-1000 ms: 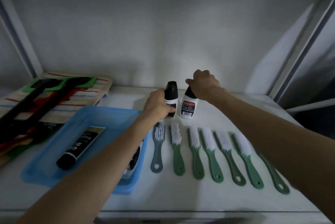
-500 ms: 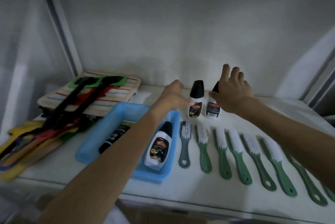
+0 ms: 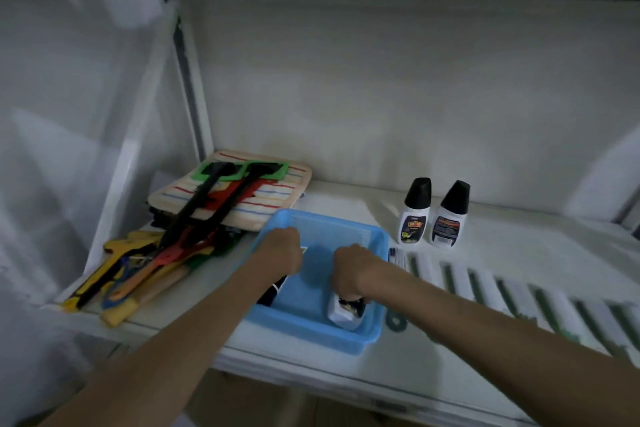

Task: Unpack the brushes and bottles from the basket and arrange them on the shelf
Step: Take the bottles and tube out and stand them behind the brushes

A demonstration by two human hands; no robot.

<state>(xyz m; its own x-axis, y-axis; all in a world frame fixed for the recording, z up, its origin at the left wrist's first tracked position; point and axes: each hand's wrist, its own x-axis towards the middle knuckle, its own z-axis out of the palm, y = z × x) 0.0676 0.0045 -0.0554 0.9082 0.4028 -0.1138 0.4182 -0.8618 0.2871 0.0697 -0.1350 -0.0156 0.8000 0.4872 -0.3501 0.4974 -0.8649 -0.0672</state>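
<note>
Right grip (image 3: 348, 276) closed on bottle (image 3: 344, 314) in basket (image 3: 375, 236); left grip (image 3: 282, 250) unclear. Risk: snagging basket wall beside grip, toppling.

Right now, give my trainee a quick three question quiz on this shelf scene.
1. How many bottles stand upright on the shelf?
2. True or false: both hands are inside the blue basket.
3. Which hand is on the white bottle in the basket: A left, B right?

Key:
1. Two, one bottle beside another, behind the row of brushes.
2. True: the left hand and the right hand are both in it.
3. B, the right hand is closed on the white bottle.
</note>
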